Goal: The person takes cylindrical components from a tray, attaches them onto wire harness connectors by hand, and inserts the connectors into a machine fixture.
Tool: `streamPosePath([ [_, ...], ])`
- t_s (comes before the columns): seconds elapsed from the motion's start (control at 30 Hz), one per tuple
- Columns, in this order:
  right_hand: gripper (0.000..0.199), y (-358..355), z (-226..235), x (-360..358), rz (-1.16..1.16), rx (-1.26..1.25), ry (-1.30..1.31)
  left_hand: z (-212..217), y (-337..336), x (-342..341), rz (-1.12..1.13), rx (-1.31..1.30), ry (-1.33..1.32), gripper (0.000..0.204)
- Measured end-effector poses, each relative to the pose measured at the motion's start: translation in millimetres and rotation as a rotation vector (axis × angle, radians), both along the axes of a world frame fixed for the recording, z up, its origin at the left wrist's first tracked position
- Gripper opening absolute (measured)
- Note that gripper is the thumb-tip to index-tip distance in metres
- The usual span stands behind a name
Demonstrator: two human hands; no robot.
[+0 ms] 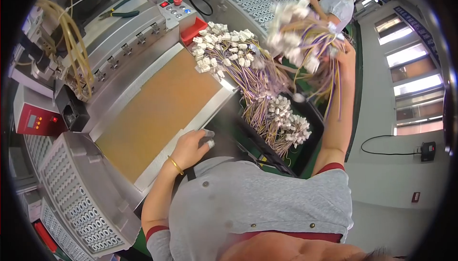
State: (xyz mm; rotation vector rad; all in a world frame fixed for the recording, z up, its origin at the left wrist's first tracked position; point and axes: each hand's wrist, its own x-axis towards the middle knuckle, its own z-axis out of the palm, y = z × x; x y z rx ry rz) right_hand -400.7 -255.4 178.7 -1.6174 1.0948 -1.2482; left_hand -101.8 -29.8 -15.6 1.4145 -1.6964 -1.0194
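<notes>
Filling the middle of the view, the bench (121, 77) carries a tan mat (157, 113) edged by pale strips. A grey machine (114, 36) runs along the bench's far edge, with green pliers (119, 10) on top and a button box (177, 9) at its end. Perforated trays (81, 194) sit at the near left corner. A pile of wire harnesses (224, 53) with white plugs lies at the mat's far right corner, beside a red bin (193, 31). More harnesses (286, 122) fill a black tray (312, 117) off the right edge. The right hand (344, 51) is raised high, its grip closed around a bundle (300, 36) of harnesses. The left hand (191, 147) rests on the mat's near right edge, fingers loosely curled and holding nothing, a gold bracelet (175, 165) on its wrist.
</notes>
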Motion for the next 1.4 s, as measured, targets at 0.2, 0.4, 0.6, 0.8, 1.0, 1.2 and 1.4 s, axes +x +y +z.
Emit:
streamPosePath([
  [0.2, 0.032, 13.0, -29.5, 90.7, 0.164, 0.263, -0.058, 14.0, 11.7, 17.3, 0.056, 0.016, 0.059, 0.026],
  [0.4, 0.034, 107.5, -149.1, 210.4, 0.209, 0.524, -0.170, -19.2, 28.0, 41.8, 0.294, -0.038, 0.673, 0.047],
  [0.6, 0.030, 155.0, -244.4, 252.3, 0.620, 1.207, -0.614, -28.6, 76.3, 92.7, 0.647, 0.495, 0.428, 0.030],
  [0.8, 0.027, 143.9, -251.9, 255.3, 0.800, 0.491, 0.006, 26.0, 64.5, 93.6, 1.108, -0.500, -0.668, 0.026],
  [1.0, 0.026, 150.7, -254.8, 255.8, 0.788, 0.496, -0.065, -0.7, 22.9, 64.4, 0.827, -0.457, -0.406, 0.015],
  [1.2, 0.028, 142.1, -272.8, 247.2, 0.819, 0.392, -0.023, -4.6, 17.6, 68.6, 0.736, -0.307, -0.396, 0.014],
  [1.4, 0.023, 135.9, -257.5, 248.0, 0.873, 0.346, 0.019, -7.8, 13.9, 69.7, 0.763, -0.201, -0.400, 0.013],
])
